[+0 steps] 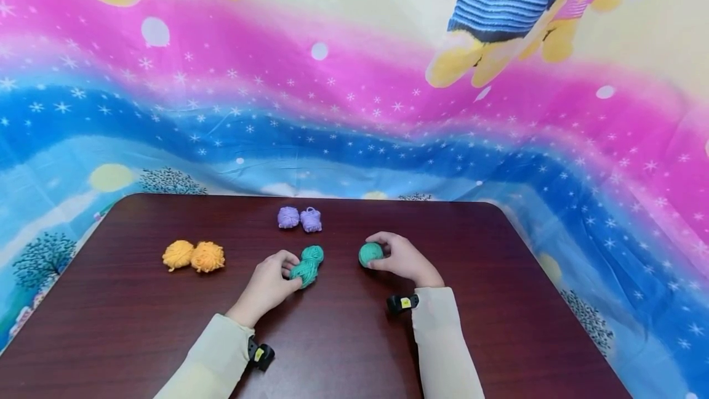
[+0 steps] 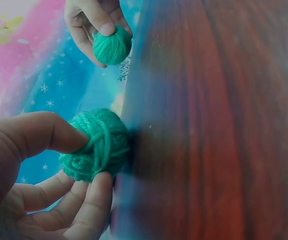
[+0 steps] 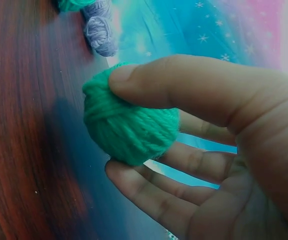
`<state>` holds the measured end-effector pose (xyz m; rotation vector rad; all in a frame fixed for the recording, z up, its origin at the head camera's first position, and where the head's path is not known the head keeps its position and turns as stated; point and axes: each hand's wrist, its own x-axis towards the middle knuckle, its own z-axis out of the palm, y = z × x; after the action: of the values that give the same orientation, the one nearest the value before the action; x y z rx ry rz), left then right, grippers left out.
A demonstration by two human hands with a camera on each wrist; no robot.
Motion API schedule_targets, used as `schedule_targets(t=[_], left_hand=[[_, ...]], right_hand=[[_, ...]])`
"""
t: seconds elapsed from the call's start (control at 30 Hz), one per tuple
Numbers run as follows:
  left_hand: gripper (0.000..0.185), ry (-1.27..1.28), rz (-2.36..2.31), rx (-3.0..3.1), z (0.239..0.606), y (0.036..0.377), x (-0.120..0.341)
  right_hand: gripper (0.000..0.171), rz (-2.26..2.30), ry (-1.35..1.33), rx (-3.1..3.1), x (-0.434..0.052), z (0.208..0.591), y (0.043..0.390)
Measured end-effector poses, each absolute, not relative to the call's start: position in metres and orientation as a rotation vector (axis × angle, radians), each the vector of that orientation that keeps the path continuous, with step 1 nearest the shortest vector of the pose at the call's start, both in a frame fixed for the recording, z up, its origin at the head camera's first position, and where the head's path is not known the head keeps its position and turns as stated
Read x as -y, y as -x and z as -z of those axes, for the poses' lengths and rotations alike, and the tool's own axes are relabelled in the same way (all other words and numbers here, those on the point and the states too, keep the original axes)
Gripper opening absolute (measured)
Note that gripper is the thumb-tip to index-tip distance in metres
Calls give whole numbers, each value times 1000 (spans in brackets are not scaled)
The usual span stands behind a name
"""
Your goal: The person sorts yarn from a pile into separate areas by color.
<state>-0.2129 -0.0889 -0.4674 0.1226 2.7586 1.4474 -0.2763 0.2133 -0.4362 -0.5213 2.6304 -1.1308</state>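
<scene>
Near the middle of the table, my left hand [image 1: 268, 285] pinches a ball of green yarn [image 1: 303, 273] between thumb and fingers. Touching its far side in the head view is a second green yarn ball [image 1: 314, 253]. To the right, my right hand [image 1: 404, 258] holds a third green yarn ball [image 1: 370, 255]. The right wrist view shows the thumb on top of this ball [image 3: 128, 122] and fingertips beneath it. In the left wrist view, the left hand's ball [image 2: 96, 145] has crossed strands wound round it, and the second ball cannot be made out there.
Two purple yarn balls [image 1: 300, 218] sit side by side toward the table's far edge. A pair of orange-yellow yarn balls [image 1: 194, 256] lies to the left. Behind the dark wooden table [image 1: 343, 350] hangs a printed cloth [image 1: 332, 109].
</scene>
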Motion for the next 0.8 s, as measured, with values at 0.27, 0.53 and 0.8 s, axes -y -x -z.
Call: schedule_targets(t=[0.27, 0.53, 0.8], left_hand=[[41, -167, -1427, -2723, 464, 211, 90], [65, -159, -1384, -2711, 467, 207, 87], [49, -161, -1350, -2793, 470, 209, 84]], right_hand=[[52, 1145, 525, -2635, -213, 436, 277], [52, 1131, 522, -2646, -211, 435, 275], [51, 1134, 517, -2636, -208, 437, 275]])
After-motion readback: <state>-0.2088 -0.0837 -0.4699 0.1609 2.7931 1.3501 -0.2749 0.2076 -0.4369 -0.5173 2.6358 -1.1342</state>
